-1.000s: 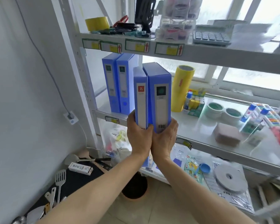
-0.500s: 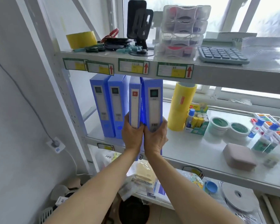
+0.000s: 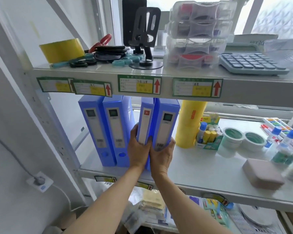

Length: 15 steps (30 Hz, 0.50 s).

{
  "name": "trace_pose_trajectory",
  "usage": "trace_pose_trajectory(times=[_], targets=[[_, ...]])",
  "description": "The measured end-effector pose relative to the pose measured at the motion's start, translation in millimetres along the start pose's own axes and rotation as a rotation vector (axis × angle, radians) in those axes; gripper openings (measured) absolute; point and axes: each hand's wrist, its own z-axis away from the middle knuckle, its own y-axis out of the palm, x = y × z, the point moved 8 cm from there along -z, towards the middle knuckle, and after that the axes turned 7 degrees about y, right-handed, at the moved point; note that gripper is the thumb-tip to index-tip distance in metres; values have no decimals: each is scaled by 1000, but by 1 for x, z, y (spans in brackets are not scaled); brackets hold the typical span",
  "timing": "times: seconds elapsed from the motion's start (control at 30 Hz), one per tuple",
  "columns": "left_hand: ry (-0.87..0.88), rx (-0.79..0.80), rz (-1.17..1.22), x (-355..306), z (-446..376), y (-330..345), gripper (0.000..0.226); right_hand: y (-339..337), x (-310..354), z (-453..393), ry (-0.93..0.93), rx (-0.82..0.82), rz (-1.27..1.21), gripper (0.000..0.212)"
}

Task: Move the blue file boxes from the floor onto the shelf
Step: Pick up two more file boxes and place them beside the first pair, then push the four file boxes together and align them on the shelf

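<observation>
While two blue file boxes [image 3: 156,122] stand upright on the middle shelf [image 3: 201,168], the left hand [image 3: 137,152] and right hand [image 3: 161,156] each grip one at its base. Two more boxes [image 3: 107,130] stand just left; one yellow roll [image 3: 188,124] stands right.

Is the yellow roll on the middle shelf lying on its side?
No, the yellow roll stands upright on the middle shelf, just right of the two held file boxes.
</observation>
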Motion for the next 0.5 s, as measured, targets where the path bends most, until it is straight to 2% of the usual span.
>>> trace_pose_trajectory(times=[0.33, 0.5], targets=[[-86, 45, 153, 31, 4, 1, 68, 4, -19, -6, -50, 124, 149, 75], [-70, 23, -11, 32, 32, -5, 69, 6, -29, -5, -58, 207, 201, 81]])
